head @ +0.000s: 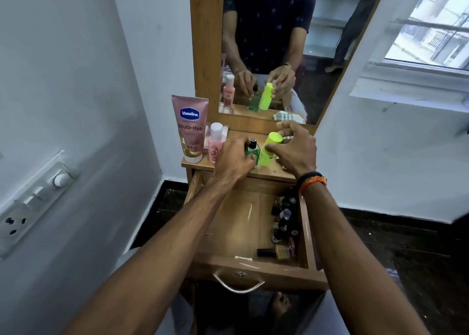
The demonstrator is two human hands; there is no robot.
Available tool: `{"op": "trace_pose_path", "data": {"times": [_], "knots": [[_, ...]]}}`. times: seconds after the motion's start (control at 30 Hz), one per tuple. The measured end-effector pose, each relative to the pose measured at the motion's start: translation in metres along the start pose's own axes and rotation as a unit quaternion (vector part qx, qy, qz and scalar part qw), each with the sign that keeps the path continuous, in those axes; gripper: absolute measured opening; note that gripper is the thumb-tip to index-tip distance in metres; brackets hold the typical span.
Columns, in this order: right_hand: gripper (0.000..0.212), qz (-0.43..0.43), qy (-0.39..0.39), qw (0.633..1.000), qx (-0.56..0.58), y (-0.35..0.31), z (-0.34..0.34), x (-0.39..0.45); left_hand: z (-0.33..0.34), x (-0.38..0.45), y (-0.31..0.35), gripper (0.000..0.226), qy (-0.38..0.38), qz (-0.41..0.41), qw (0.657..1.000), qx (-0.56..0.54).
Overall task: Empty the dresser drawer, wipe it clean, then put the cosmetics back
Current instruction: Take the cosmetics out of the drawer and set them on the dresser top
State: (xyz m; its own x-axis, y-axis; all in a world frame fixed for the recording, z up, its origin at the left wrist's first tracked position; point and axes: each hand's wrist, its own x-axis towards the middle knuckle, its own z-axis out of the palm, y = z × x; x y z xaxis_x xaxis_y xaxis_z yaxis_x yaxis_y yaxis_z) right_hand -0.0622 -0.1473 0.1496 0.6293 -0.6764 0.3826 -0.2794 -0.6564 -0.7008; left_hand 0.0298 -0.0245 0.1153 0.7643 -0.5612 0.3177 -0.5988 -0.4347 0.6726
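The wooden dresser (200,55) stood against a white wall, its tall mirror (266,43) reflecting the person's torso and both hands at work. Below the dresser top (269,173) the drawer (253,271) was pulled fully out, and by the look of it the emptying was only partly done: the left and middle of its floor lay bare, while a crowd of small dark bottles (285,218), seemingly nail polish, was packed along the right wall, with one dark bottle on its side and a thin pale stick (243,257) near the front. On the top, at the left end, a pink Vaseline tube (190,129) stood on its cap, and just beside it a small pink bottle (216,142) with a white cap. A checked cloth (288,138) showed partly behind the right hand, ready, I judged, for the wiping not yet begun. The left hand (232,157) had its fingers curled round a green glass bottle (252,153) with a black cap, setting it upright on the top. The right hand (294,149) pinched a lime-green bottle (270,148) between thumb and spread, bent fingers, tilted and touching the green glass one. The small bottles, the wipe and the return of everything remained.
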Motion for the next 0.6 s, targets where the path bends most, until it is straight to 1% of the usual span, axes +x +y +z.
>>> {"op": "trace_pose_path", "data": {"times": [0.17, 0.3, 0.6], "knots": [[0.051, -0.021, -0.005, 1.0, -0.009, 0.007, 0.014, 0.019, 0.01, 0.013, 0.003, 0.03, 0.012, -0.009, 1.0, 0.001], [0.052, -0.029, -0.026, 0.999, -0.002, 0.015, 0.022, 0.03, 0.016, 0.023, 0.003, 0.029, 0.014, -0.014, 1.0, -0.006], [0.055, -0.024, -0.036, 0.999, 0.009, 0.035, 0.034, 0.037, 0.028, 0.036, -0.003, 0.039, 0.046, -0.031, 0.998, -0.015]]}}
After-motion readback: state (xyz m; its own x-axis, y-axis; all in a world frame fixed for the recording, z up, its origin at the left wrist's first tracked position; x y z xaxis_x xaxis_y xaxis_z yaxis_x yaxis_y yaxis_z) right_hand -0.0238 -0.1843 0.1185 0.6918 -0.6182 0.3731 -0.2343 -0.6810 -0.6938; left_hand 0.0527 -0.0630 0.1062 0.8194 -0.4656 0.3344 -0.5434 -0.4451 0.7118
